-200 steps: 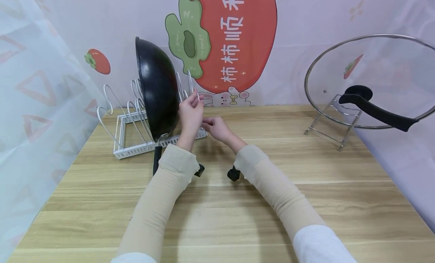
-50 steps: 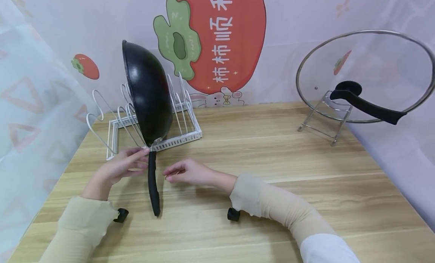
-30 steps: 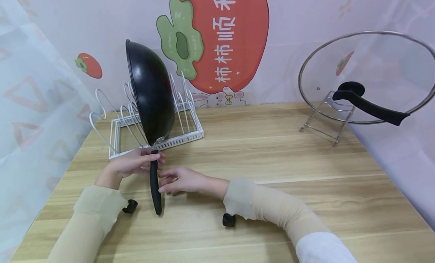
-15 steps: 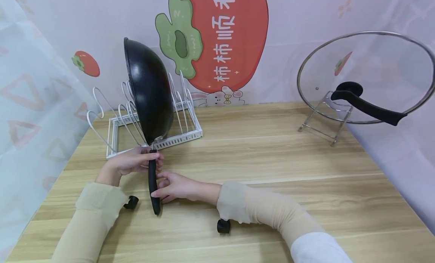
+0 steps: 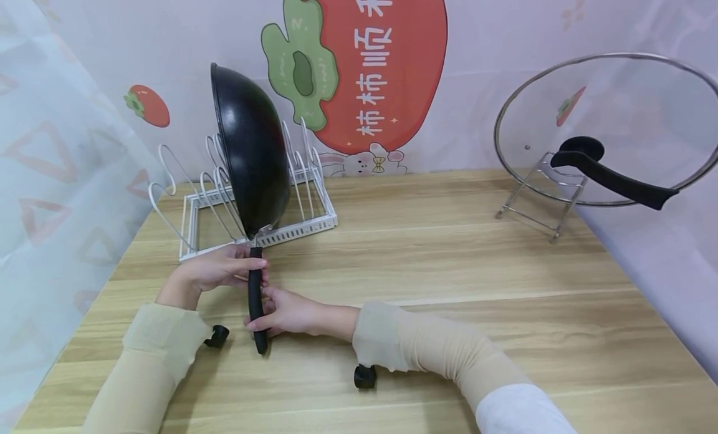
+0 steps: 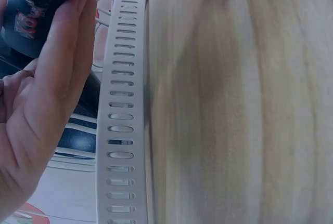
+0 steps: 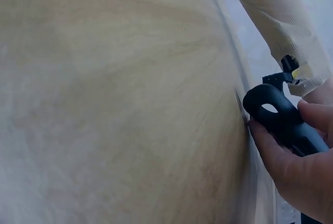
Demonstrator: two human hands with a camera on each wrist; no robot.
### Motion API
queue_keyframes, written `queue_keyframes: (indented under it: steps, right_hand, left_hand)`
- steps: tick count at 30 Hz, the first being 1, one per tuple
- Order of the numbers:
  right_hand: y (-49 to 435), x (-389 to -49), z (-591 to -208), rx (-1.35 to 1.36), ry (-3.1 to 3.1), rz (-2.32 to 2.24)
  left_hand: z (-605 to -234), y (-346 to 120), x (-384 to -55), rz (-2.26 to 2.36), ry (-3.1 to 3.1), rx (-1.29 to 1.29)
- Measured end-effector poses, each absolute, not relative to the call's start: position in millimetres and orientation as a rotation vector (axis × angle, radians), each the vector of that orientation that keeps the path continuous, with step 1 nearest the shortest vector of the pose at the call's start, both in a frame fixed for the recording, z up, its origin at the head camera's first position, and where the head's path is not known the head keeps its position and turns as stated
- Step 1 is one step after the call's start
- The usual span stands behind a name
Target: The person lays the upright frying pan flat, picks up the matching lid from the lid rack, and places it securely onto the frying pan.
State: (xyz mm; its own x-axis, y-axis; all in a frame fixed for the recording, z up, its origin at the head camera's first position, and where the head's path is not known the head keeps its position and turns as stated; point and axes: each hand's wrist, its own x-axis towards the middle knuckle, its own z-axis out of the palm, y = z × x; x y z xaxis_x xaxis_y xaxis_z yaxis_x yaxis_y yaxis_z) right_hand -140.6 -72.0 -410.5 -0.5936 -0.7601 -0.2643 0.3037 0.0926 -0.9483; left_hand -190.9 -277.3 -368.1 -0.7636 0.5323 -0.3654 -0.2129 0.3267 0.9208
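A black wok stands on edge in a white wire rack, its handle pointing towards me. My left hand holds the handle near the pan, thumb across its top; the left wrist view shows the fingers along the handle. Lower down, my right hand grips the same handle from the right. In the right wrist view, the looped handle end sticks out between thumb and fingers of the right hand. Some fingertips are hidden behind the handle in the head view.
At the back right, a glass lid with a black handle leans on a small metal stand. The wooden table reaches back to a printed cloth. Black camera mounts hang under both wrists.
Both hands left the rack's right end and came to the wok's handle. The left took hold near the pan, then the right moved left and closed round the lower handle. The wok stayed in the rack.
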Motion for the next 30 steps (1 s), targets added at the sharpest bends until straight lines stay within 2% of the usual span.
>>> queue_keyframes:
  steps: [6,30]
  right_hand:
    - [-74,-139,-409,-0.538,1.581,-1.584]
    - [-72,-144,-405,-0.533,1.629,-1.489]
  left_hand:
    - [-368,-275,-190,1.514,1.900,0.312]
    - [-365,-264,-182,1.595,1.920,0.317]
